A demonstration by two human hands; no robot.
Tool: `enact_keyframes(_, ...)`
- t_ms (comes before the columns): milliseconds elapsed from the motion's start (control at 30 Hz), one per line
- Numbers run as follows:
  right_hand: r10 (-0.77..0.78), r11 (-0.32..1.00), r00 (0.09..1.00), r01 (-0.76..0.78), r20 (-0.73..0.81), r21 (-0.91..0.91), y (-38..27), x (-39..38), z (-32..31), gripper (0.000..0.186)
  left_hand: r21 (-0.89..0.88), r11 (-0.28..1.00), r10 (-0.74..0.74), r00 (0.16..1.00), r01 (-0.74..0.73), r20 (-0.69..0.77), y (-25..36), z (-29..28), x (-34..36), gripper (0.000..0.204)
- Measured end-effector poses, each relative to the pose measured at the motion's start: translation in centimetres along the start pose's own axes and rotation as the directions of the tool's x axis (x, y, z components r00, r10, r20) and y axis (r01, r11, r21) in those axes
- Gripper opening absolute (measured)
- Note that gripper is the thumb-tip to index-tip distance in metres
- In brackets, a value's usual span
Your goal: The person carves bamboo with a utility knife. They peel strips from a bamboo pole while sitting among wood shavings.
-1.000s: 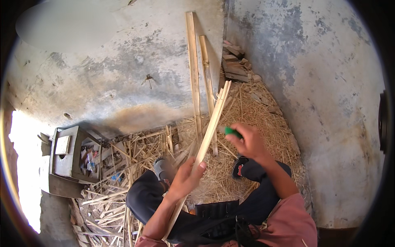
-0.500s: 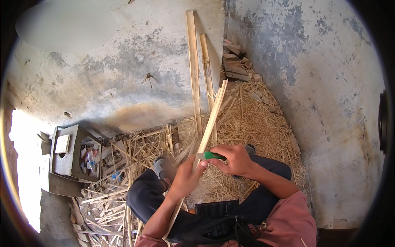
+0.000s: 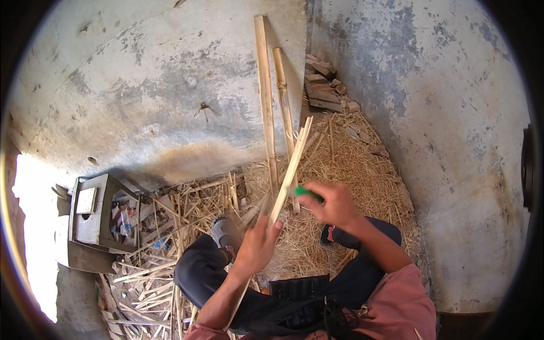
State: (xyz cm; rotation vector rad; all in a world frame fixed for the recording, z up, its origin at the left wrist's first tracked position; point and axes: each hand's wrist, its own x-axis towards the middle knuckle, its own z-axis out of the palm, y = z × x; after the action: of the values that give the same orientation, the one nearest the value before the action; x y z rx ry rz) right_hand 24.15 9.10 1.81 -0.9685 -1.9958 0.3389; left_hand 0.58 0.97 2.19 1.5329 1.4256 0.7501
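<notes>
A pale split bamboo length (image 3: 289,173) slants up between my knees, its upper end divided into thin strips. My left hand (image 3: 256,245) is closed round its lower part. Just right of the strip, my right hand (image 3: 333,203) grips a small knife with a green handle (image 3: 307,192); its blade is blurred against the bamboo, so I cannot tell whether it touches. Two longer bamboo pieces (image 3: 262,85) lean on the wall behind.
Straw shavings (image 3: 354,161) and cut strips (image 3: 144,279) cover the floor around my bent legs. A wooden box (image 3: 89,199) holding bottles and litter stands at the left beside a bright opening. Broken bricks (image 3: 323,85) lie piled in the corner. A weathered wall (image 3: 453,158) rises at my right.
The knife in my right hand came down to my left hand half a second ago; now it has moved back up and right along the bamboo, whose top has shifted slightly.
</notes>
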Motion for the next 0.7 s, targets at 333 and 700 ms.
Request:
enact_keyframes(333,0.433,0.867,0.875,-0.470,-0.216,-0.167,9.0,2.5,-7.8,0.045,0.062,0.997,-0.048,0.984,0.038,0.170,-0.6,0.3,-0.7,0.045)
enact_keyframes(700,0.118,0.992,0.984,-0.110,0.137,-0.066,2.1,1.5,-4.0,0.034,-0.102,0.994,0.028,0.999,-0.031,-0.033,-0.2,-0.5,0.0,0.036)
